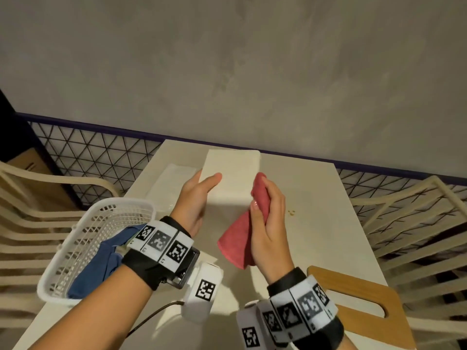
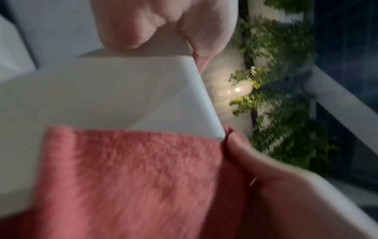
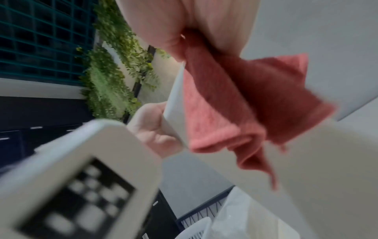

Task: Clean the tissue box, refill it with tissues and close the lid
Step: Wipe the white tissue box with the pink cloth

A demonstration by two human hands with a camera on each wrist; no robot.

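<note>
My left hand (image 1: 202,190) holds the white tissue box (image 1: 232,173) up above the table, thumb on its near face and fingers curled round its left side. My right hand (image 1: 267,210) grips a bunched red cloth (image 1: 240,238) and presses it against the box's right edge. The blurred left wrist view shows the cloth (image 2: 132,177) lying over the box (image 2: 102,97). In the right wrist view the cloth (image 3: 245,105) hangs from my right hand. A wooden lid (image 1: 361,299) with a slot lies at the table's near right. A clear-wrapped pack of tissues (image 1: 171,183) lies at the far left.
A white plastic basket (image 1: 75,248) holding a blue cloth (image 1: 106,261) sits at the table's (image 1: 316,236) left edge. Small crumbs (image 1: 292,212) lie right of my hands. Cream chairs (image 1: 417,223) flank the table, with a wire fence and grey wall behind.
</note>
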